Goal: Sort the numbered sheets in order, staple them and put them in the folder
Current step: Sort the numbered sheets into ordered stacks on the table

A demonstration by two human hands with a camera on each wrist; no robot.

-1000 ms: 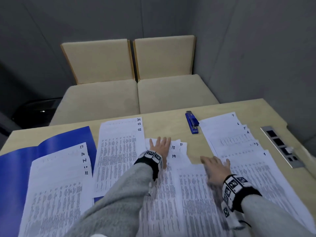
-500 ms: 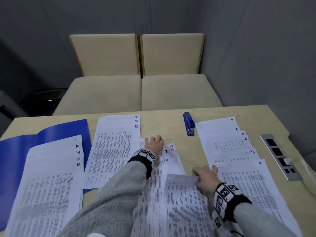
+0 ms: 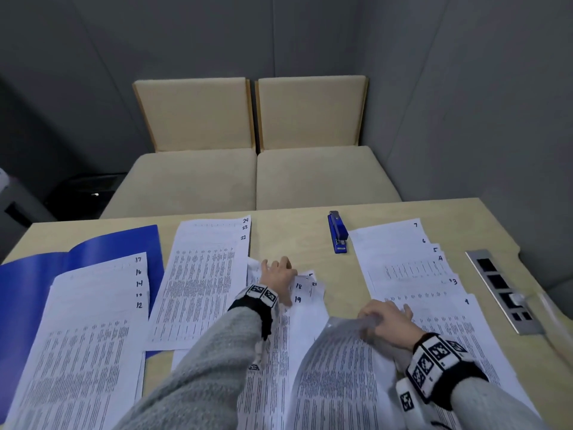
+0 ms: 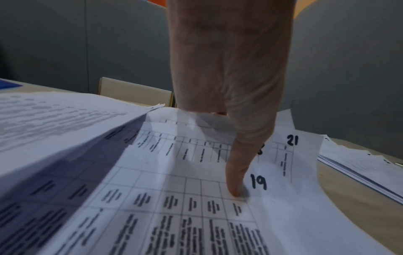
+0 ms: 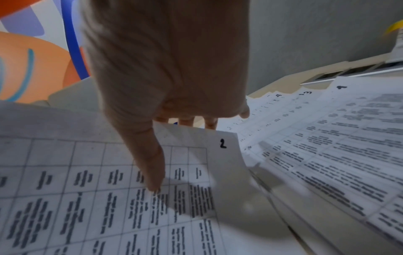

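While the sorting is only partly done, the desk (image 3: 291,234) carries the numbered sheets fanned into separate piles so that each corner number shows. The open blue folder (image 3: 77,256) lies at the far left, half covered by the pile of 12 to 17 (image 3: 93,321), probably parked there until the sheets are stapled. Beside it sits the pile of 22 to 24 (image 3: 204,274), and on the right the pile running from 1 up to 7 (image 3: 412,274), which lacks a 2. The middle pile (image 3: 305,290) shows 18, 19 and 21, with more numbers hidden under the left hand (image 3: 277,274), which rests flat with straight fingers, thumb down beside the 19, seemingly to pin those sheets in place. The right hand (image 3: 387,321) pinches the top edge of sheet 2 (image 5: 122,189), thumb above and fingers curled beneath, so the grip is closed on that one page and bows it up off the desk; I judge it is bound for the gap between 1 and 3. The blue stapler (image 3: 338,232) waits untouched near the far edge. One number in the left pile is too faint to read, and the near ends of all piles are cut off.
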